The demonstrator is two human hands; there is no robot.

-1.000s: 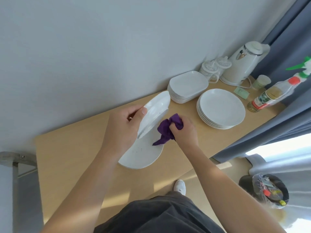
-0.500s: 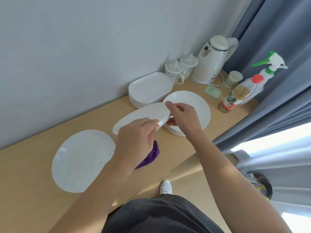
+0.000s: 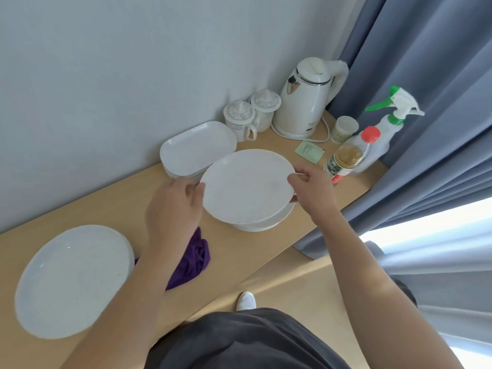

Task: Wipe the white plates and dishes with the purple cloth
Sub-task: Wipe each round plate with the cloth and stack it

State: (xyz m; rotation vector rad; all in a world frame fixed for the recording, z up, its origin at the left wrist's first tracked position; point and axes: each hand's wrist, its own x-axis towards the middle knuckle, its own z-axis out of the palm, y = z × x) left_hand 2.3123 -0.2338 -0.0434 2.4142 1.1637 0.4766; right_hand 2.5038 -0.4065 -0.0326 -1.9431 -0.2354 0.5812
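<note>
A round white plate (image 3: 247, 187) is held level just above the stack of round plates (image 3: 269, 223). My left hand (image 3: 173, 209) grips its left rim and my right hand (image 3: 311, 190) pinches its right rim. The purple cloth (image 3: 193, 261) lies crumpled on the wooden table (image 3: 111, 203) under my left forearm, partly hidden. Another round white plate (image 3: 72, 280) lies flat at the table's left. A stack of squarish white dishes (image 3: 194, 150) stands against the wall behind the held plate.
Two lidded white mugs (image 3: 253, 113), a white kettle (image 3: 306, 99), a small cup (image 3: 346, 129), a green sachet (image 3: 310, 151), a bottle (image 3: 346, 158) and a spray bottle (image 3: 388, 129) crowd the table's right end. Blue curtains (image 3: 426, 75) hang at right.
The purple cloth was put down on the table. The plate passed from wiping at the left to both hands over the round stack at right; the view shifted right.
</note>
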